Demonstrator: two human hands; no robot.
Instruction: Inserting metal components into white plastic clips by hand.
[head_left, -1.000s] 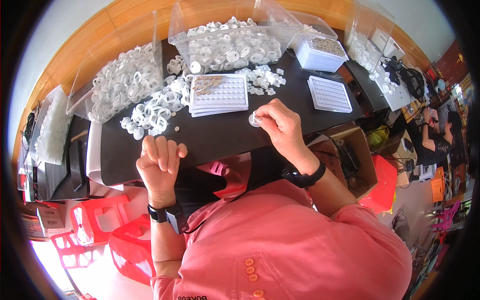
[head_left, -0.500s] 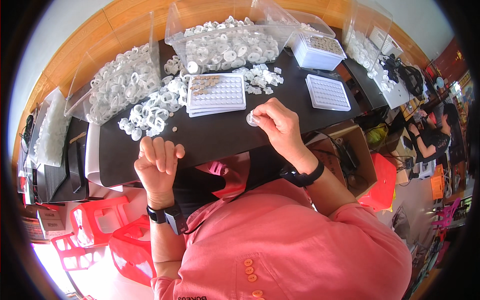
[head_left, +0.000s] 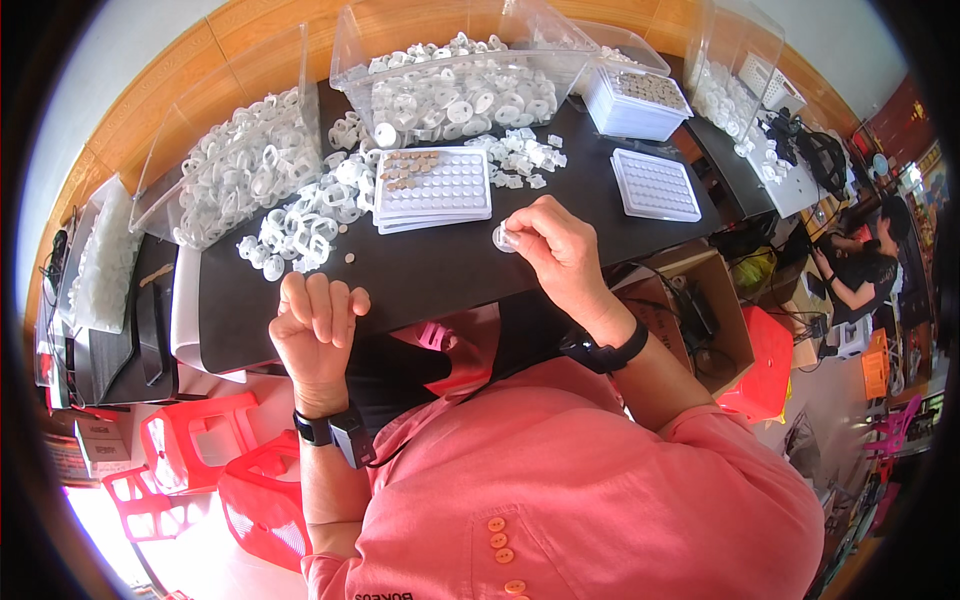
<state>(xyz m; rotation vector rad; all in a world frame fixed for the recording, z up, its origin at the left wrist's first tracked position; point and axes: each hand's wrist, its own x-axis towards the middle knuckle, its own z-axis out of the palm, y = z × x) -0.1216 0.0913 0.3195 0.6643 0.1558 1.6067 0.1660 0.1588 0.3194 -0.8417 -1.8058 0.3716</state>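
Black and crowded, the counter [head_left: 300, 300] runs under a wood-panelled wall, and near its front edge the right hand [head_left: 555, 245] pinches a small clear plastic ring [head_left: 503, 238] between thumb and fingertips, held just above the dark top. That ring is the piece being worked: it looks to be in the fitting or checking step, turned in the fingers before it goes anywhere. The left hand [head_left: 315, 325] rests at the counter's near edge, fingers curled into a loose fist; whether it holds anything I cannot tell. Just beyond the ring lies a white dimpled tray [head_left: 432, 188], a few brown discs [head_left: 405, 165] filling its far left corner and most pockets bare. A loose heap of white rings [head_left: 300, 225] spreads to the tray's left, with clear bins [head_left: 450, 95] of more behind, and a second white tray [head_left: 655, 185] to the right. Judging by this, the next move calls for a steady pinch and a careful, short reach toward the tray.
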